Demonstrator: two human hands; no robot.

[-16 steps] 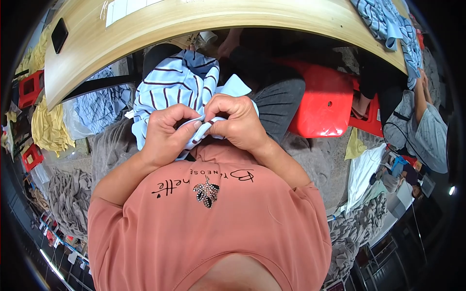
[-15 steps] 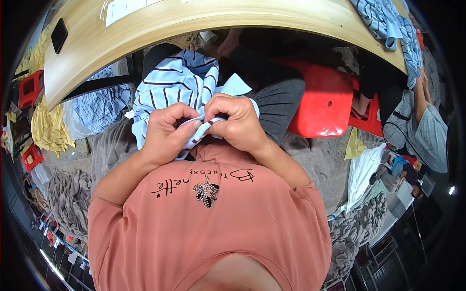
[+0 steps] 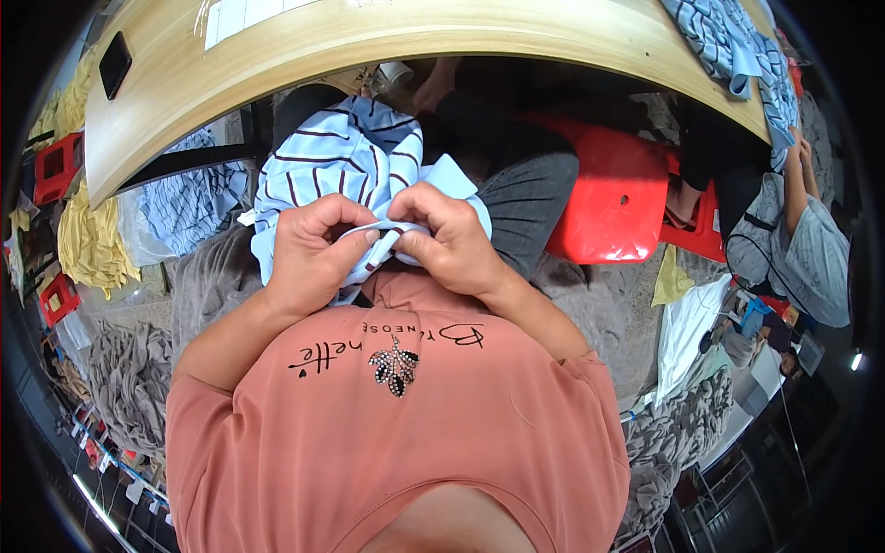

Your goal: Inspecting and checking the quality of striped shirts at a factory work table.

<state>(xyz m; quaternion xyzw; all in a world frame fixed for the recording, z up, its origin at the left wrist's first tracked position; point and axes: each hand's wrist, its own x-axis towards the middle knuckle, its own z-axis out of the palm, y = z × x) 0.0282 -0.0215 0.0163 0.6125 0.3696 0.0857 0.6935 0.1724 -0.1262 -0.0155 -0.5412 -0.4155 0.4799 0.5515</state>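
A light blue garment with dark stripes lies bunched over my lap. My left hand pinches a folded blue edge of it between thumb and forefinger. Close beside it, my right hand pinches the same edge, thumb below and forefinger above. A short stretch of cloth runs between the two pinches. A plain blue flap of the garment sticks out past the right hand's knuckles. Whether a button or other small part sits under the fingertips is hidden.
A wooden table curves across the far side, with a black phone at its left. More striped cloth hangs off its right end. A red stool stands to my right; yellow cloth is piled at left. Another person's arm shows far right.
My hands stay almost in place. The right fingers have shifted slightly and the edge between the pinches is drawn straighter. The cloth beyond has moved a little to the right.
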